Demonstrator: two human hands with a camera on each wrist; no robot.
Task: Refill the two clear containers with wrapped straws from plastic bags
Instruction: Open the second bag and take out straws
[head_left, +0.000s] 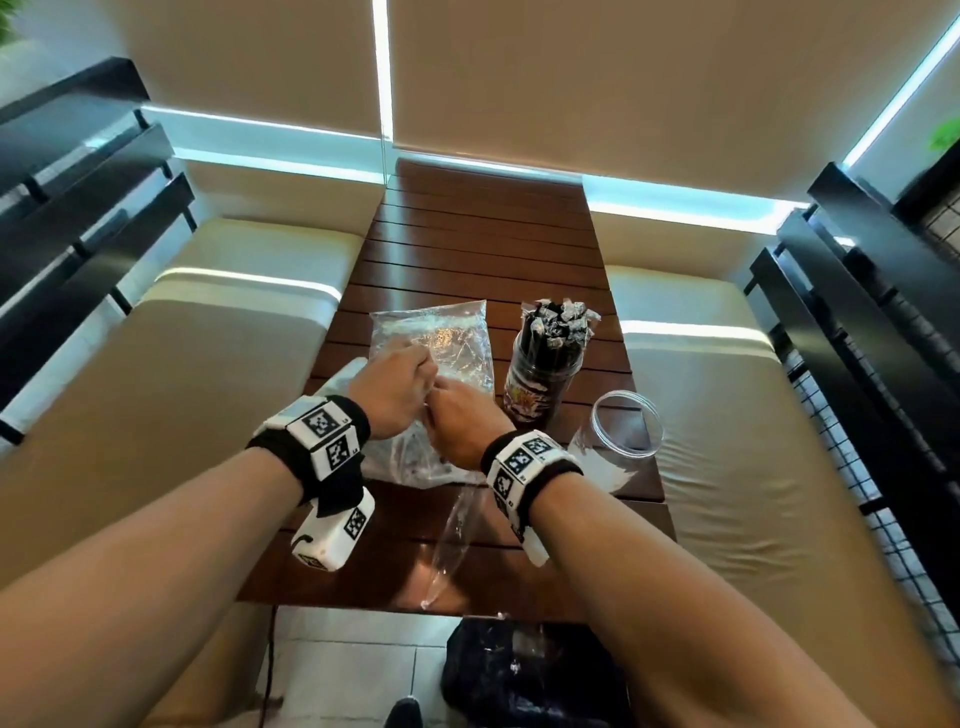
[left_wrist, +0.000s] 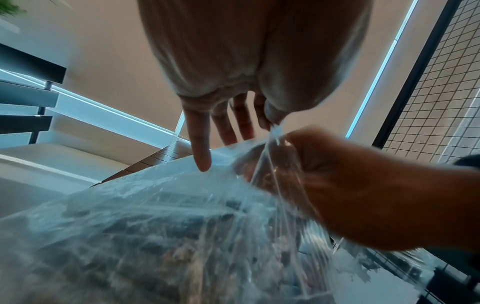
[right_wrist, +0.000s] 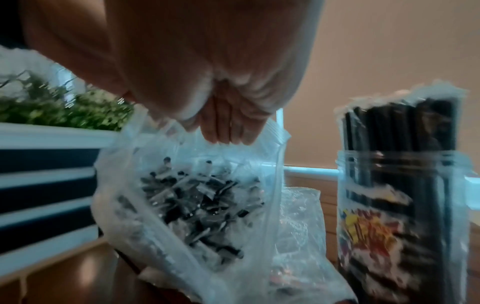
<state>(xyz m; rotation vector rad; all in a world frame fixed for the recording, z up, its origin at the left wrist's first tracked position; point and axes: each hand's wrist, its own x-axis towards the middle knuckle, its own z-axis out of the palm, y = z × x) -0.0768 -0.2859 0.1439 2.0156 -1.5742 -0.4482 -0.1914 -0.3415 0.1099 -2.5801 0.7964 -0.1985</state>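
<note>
A clear plastic bag of black wrapped straws (right_wrist: 197, 207) lies on the wooden table (head_left: 483, 244) under both hands. My left hand (left_wrist: 272, 125) pinches the bag's top edge between thumb and a finger, its other fingers straight. Right beside it, my right hand (right_wrist: 228, 133) grips the bag's mouth with curled fingers. One clear container (head_left: 543, 369), standing to the right, is packed with black wrapped straws. The other clear container (head_left: 626, 428) holds nothing and leans near the table's right edge.
A flattened clear bag (head_left: 441, 332) lies beyond the hands, and a loose strip of plastic (head_left: 452, 540) lies near the table's front edge. Beige cushioned benches (head_left: 727, 415) flank the table. A dark bag (head_left: 519, 675) sits on the floor in front.
</note>
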